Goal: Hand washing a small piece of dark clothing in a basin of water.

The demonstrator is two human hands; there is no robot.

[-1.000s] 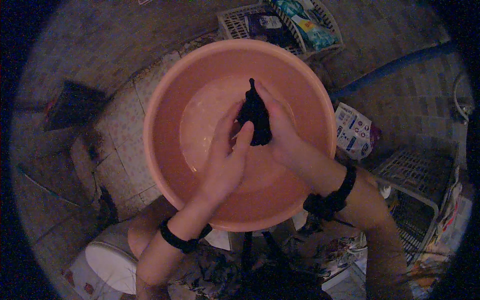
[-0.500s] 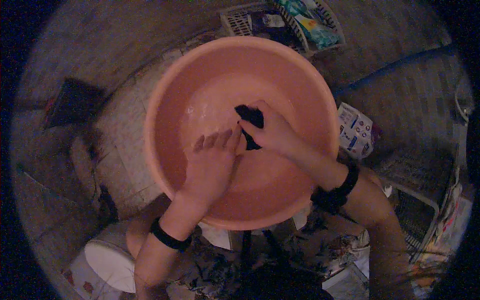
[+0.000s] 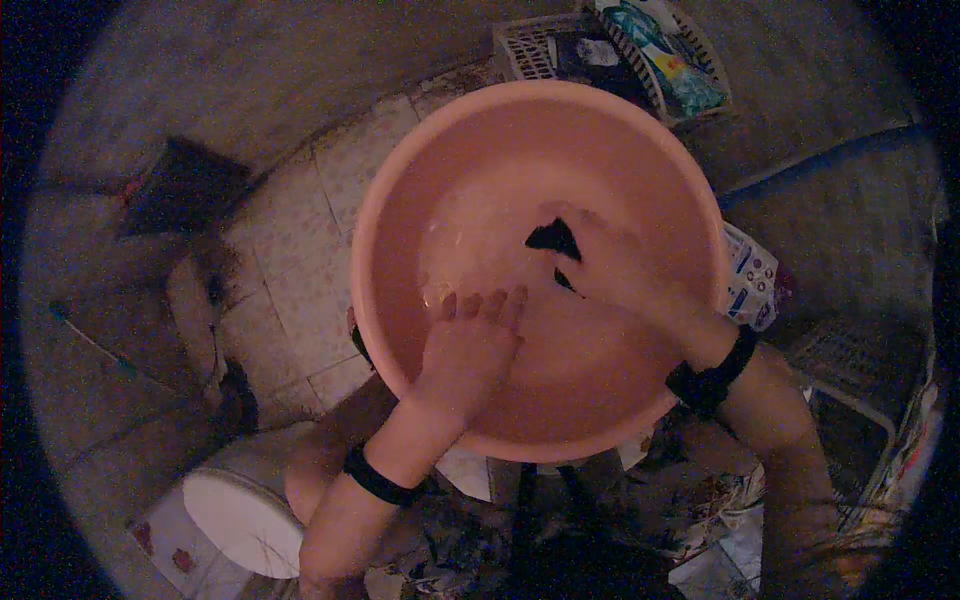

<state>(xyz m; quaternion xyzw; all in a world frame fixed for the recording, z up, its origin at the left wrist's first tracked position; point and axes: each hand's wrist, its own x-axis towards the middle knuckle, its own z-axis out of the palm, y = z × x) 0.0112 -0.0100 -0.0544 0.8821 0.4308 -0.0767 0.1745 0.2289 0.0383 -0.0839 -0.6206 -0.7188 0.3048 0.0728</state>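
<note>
Inside a wide pink basin (image 3: pixel 538 92) with water in it, both my hands are low over the bottom. My right hand (image 3: pixel 612 262) is closed around a small black cloth (image 3: pixel 556 238). Part of the cloth sticks out past the thumb and fingers, and the rest is hidden in the hand. Palm down, my left hand (image 3: pixel 468 345) is to the left and nearer to me, fingers stretched out side by side. It is apart from the cloth and appears to hold nothing. A dark band circles each wrist.
Beyond the basin stands a white slatted basket (image 3: pixel 640 55) with packages. A white and blue package (image 3: pixel 750 278) lies right of the basin. At the lower left is a round white lid or seat (image 3: pixel 243 522). Pale tiled floor (image 3: pixel 290 260) extends left.
My left hand has drawn back from the black cloth, toward me. Less of the cloth shows in my right hand. The whole scene has shifted rightward in the view.
</note>
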